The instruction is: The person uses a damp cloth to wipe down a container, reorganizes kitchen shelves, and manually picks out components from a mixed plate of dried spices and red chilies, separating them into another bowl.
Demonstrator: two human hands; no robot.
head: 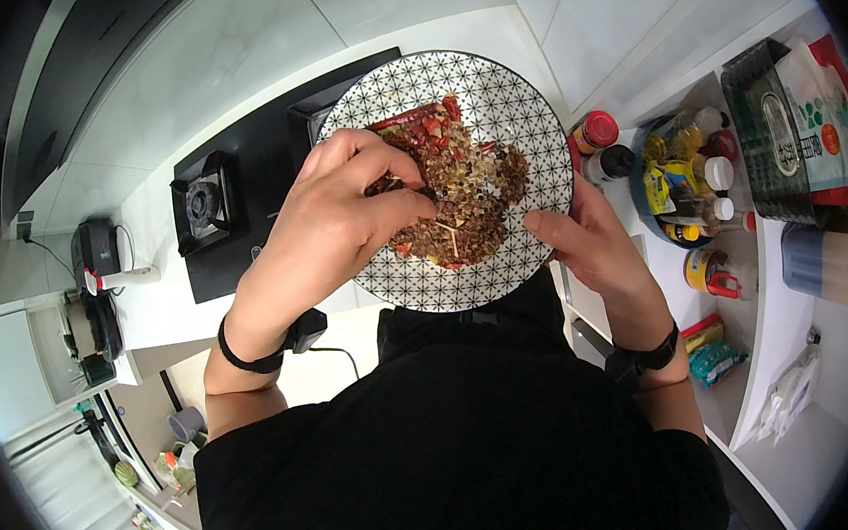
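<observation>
My right hand [590, 241] grips the right rim of a round plate [507, 90], its thumb on top. The plate is white with a black star-like pattern and is held up in front of me. On it lies a mound of brown crumbly spice mixture [465, 217] with red chilli pieces and a pale sliver. A whole dried red chilli [405, 118] rests at its far edge. My left hand [341, 204] reaches over the plate's left side, thumb and forefinger close together in the mixture. Whether something is pinched between them is not clear.
Behind the plate is a black gas hob [260, 181] with a burner [202, 200]. A white spray bottle [122, 279] lies on the left counter. To the right, red-lidded [596, 130] and black-lidded jars [610, 163] stand near a blue basin [644, 173] of bottles.
</observation>
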